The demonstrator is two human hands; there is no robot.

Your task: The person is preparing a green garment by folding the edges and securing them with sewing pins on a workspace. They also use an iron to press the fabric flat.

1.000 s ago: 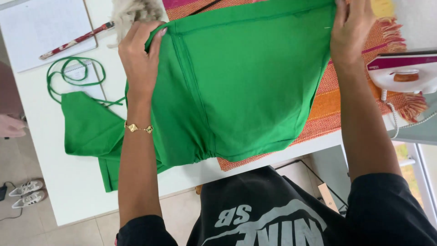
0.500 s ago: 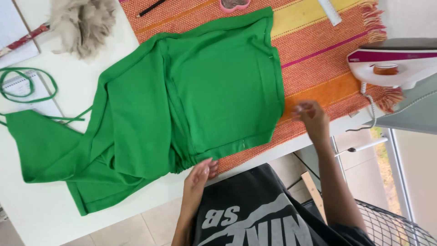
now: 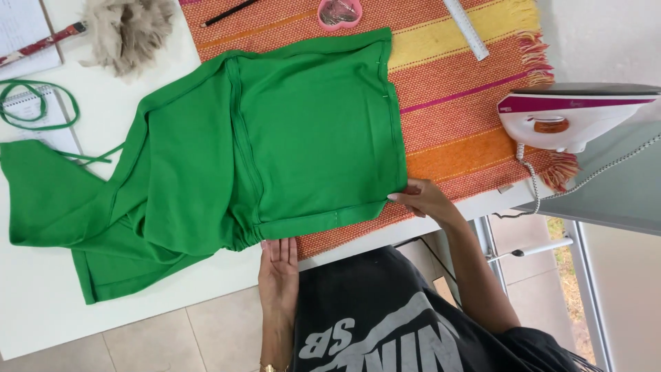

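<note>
Lying flat across the bench (image 3: 41, 310), the green cloth (image 3: 261, 151) is covering part of a striped mat (image 3: 468, 103), with its left part trailing onto the white top. The left hand (image 3: 279, 270) is resting open, palm up and fingers straight, its fingertips touching the cloth's near hem. The right hand (image 3: 423, 198) is touching the cloth's near right corner with loosely spread fingers, grasping nothing firmly that I can tell. An iron (image 3: 571, 117) is sitting at the right, just beyond the mat's fringe. A ruler (image 3: 467, 29), a pink dish (image 3: 339, 12) and a pencil (image 3: 231, 11) are lying at the far edge, a fluffy tuft (image 3: 127, 31) and green cord (image 3: 34, 103) at the far left.
</note>
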